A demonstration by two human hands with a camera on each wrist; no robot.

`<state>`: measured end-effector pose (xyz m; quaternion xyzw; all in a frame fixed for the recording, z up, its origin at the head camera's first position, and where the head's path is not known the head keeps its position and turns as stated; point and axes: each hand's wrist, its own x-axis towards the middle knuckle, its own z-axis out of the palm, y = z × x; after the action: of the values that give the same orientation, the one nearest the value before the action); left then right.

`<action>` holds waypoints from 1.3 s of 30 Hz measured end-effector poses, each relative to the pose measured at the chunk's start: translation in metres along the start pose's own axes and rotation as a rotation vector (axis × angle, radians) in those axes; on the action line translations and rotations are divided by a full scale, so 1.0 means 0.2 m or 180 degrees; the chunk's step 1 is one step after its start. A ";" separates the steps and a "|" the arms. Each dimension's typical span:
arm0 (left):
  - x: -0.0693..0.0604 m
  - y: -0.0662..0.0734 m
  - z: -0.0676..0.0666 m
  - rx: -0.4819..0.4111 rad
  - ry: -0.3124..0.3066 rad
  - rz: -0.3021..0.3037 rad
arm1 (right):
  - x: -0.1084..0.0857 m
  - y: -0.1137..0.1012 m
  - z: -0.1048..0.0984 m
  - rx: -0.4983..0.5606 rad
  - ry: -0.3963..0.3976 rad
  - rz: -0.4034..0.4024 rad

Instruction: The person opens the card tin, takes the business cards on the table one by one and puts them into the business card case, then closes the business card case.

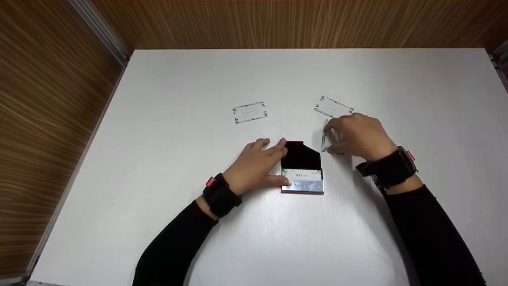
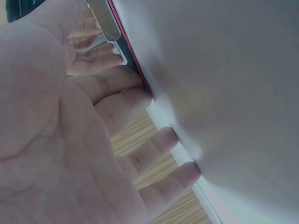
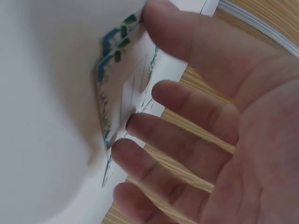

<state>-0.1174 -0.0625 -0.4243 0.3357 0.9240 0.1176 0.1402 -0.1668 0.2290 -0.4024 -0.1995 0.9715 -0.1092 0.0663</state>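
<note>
Near the middle of the table lies a card case (image 1: 301, 182), its black flap (image 1: 301, 155) folded back and a printed card (image 1: 303, 174) in its tray. My left hand (image 1: 256, 165) rests at its left side, thumb on the tray and a fingertip on the flap's edge; in the left wrist view the fingers (image 2: 133, 154) reach out fairly straight. Just right of the case, my right hand (image 1: 357, 133) grips a leaf-bordered white card (image 1: 324, 137) by its edges between thumb and fingers. In the right wrist view a second edge shows behind this card (image 3: 122, 86).
One leaf-bordered card (image 1: 250, 112) lies flat beyond my left hand. Another card (image 1: 333, 106) lies just beyond my right hand, partly covered by it. The white table (image 1: 178, 87) meets wood-grain panels (image 1: 293, 24) at the back and left.
</note>
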 end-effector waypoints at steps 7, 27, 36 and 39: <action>0.00 0.00 0.00 -0.0012 0.0030 0.0034 | 0.01 0.00 -0.01 -0.0004 0.0117 -0.0247; -0.01 0.00 -0.01 0.0004 -0.0036 0.0010 | 0.02 0.00 -0.04 0.0411 0.1864 -0.0450; 0.00 0.01 -0.01 0.0039 -0.0073 -0.0052 | 0.01 -0.02 -0.06 0.0680 0.1827 -0.0468; 0.00 0.01 -0.01 0.0040 -0.0075 -0.0056 | 0.01 -0.03 -0.06 0.0759 0.1845 -0.0477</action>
<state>-0.1165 -0.0622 -0.4220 0.3297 0.9260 0.1066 0.1500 -0.1691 0.2251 -0.3901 -0.2218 0.9130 -0.2791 -0.1984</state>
